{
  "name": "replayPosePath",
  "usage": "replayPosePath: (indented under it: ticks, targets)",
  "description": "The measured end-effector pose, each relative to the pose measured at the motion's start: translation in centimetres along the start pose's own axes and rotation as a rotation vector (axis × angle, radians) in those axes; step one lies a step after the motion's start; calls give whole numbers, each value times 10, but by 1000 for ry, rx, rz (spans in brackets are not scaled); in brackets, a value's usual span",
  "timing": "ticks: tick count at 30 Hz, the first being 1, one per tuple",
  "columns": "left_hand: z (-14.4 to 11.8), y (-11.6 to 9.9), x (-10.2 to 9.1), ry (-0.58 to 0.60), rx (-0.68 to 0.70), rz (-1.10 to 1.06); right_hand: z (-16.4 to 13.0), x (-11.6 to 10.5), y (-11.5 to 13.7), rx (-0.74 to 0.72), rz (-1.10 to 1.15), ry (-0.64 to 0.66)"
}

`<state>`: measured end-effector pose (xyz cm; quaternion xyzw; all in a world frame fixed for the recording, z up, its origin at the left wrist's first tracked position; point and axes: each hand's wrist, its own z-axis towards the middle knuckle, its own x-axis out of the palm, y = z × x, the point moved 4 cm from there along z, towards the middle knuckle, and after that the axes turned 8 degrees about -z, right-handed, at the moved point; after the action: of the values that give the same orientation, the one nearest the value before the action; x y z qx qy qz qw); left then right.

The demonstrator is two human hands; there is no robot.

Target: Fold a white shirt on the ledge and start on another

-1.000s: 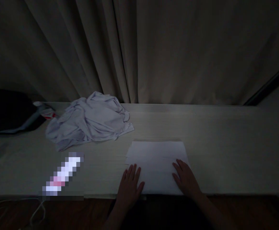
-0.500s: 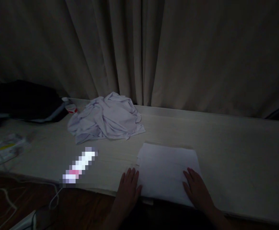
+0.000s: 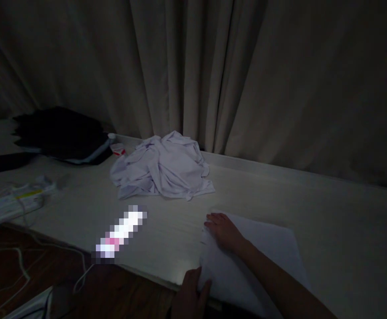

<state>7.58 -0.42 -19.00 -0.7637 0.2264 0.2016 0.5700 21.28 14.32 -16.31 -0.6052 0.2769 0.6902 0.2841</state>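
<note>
- The left hand (image 3: 189, 294) sits at the near edge of the table (image 3: 329, 208), its thumb lying on the near left corner of the folded cloth (image 3: 266, 257). The fingers are below the table edge and out of sight, so I cannot tell whether they pinch the corner or only rest against it.
- The folded cloth is a pale, flat, smooth rectangle, lying on the table at the lower middle of the view, its near corner reaching the table's front edge.
- The right hand (image 3: 223, 230) reaches across from the right, the forearm passing over the cloth. It lies palm down on the far left corner, fingers loosely curled and pressed to the fabric. Whether it grips the corner is too dim to tell.
- So the cloth lies under the right hand and just right of the left one.
- The table is light, with a faint wood grain.
- To the left, a small blurred-out patch (image 3: 122, 231) lies on the tabletop.
- Further back lies a crumpled white garment (image 3: 163, 166), soft and full of creases, well apart from the folded cloth.
- Behind it hangs a curtain (image 3: 246, 75) in heavy vertical folds.
</note>
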Motion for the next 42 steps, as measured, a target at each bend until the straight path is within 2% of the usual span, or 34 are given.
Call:
replayPosePath:
  ticks: [2, 4, 11, 16, 21, 24, 26, 29, 32, 35, 39, 42]
  targets:
    - [1, 4, 3, -7, 5, -69, 19, 5, 7, -86, -5, 55]
    - [3, 9, 5, -5, 8, -115, 26, 11, 10, -132, -17, 98]
    - [12, 10, 10, 95, 45, -160, 15, 20, 10, -178, -99, 160]
    - [13, 16, 12, 101, -49, -227, 12, 13, 10, -226, -160, 195]
    - [16, 18, 12, 97, -91, -269, 14, 10, 13, -143, -169, 181]
    - [17, 13, 8, 113, -91, -207, 7, -1, 7, -24, -94, 53]
    - [16, 9, 4, 128, -104, -150, -8, -11, -7, 87, -37, -61]
    - [11, 5, -1, 99, -98, -121, -52, -20, -45, 261, -25, -155]
    - [5, 8, 0, 67, -79, -144, -113, -19, -92, 438, -61, -103]
    - [3, 13, 9, 113, -51, -67, -170, -11, -131, 604, -96, 8]
    - [20, 7, 8, 141, 1, 143, -215, -4, -149, 666, -65, 131]
    - [52, -19, -6, 94, 43, 290, -236, -4, -144, 732, -12, 121]
